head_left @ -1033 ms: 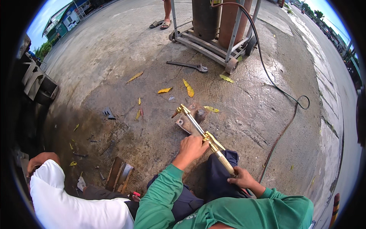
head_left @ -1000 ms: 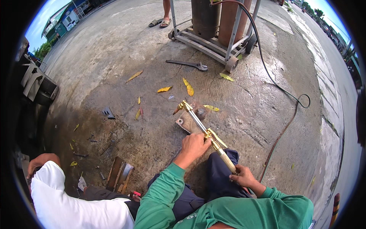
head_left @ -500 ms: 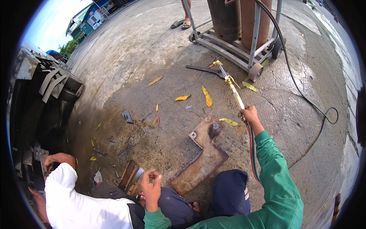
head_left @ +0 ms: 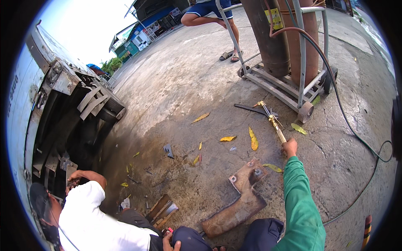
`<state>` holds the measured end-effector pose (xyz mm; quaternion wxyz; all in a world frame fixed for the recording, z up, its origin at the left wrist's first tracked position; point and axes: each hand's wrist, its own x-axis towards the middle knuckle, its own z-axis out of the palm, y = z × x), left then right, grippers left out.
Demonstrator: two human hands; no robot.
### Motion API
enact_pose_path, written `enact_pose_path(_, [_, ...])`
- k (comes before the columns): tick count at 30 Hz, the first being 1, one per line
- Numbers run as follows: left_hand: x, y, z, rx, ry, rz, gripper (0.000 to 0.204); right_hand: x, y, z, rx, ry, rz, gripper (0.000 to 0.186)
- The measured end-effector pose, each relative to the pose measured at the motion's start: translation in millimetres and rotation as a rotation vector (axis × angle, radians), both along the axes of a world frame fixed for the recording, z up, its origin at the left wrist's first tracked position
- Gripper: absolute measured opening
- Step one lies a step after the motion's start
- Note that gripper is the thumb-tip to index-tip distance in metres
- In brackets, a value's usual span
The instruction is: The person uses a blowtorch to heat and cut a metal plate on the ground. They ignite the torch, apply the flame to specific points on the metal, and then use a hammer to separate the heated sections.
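Note:
My right hand, on a stretched-out green-sleeved arm, is wrapped round the pale handle of a brass cutting torch. The torch's head points away, over a dark strip-like piece on the concrete. At the lower edge, beside my left knee, what looks like my left hand shows only in part. A small red thing is close above it; whether the hand grips it is unclear. Between my knees and the torch lies a rusty, angled steel plate with holes at its far end.
Beyond the torch, two gas cylinders stand on a wheeled cart; a hose loops at right. A co-worker in white crouches at left by a truck. Another person's sandals are behind the cart. Steel offcuts and leaves are scattered around.
My view has tilted up, so the scene sits lower and further right. My raised left hand has dropped to beside the left knee. The right hand keeps hold of the torch.

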<state>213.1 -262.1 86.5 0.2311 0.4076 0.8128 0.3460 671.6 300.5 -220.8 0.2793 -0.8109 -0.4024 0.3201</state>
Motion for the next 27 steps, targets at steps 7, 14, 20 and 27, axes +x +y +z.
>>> enact_pose_path(7, [-0.2, 6.3, -17.6, 0.069, 0.004, -0.045, 0.052, -15.4, -51.4, 60.8, 0.62, -0.123, -0.043, 0.065])
enact_pose_path(14, [-37.4, 28.4, -56.3, 0.027, -0.116, -0.04, 0.039, -37.6, -332.7, 114.9, 0.517, 0.088, 0.091, 0.066])
enact_pose_path(20, [-81.5, 1.0, -144.6, 0.003, -0.468, 0.084, 0.026, -104.1, -500.6, 150.2, 0.018, -0.245, 0.992, 0.079])
enact_pose_path(27, [-118.2, 2.9, -228.6, 0.004, -0.095, 0.014, 0.027, -150.5, -427.6, 184.7, 0.107, -0.194, 1.068, 0.051])
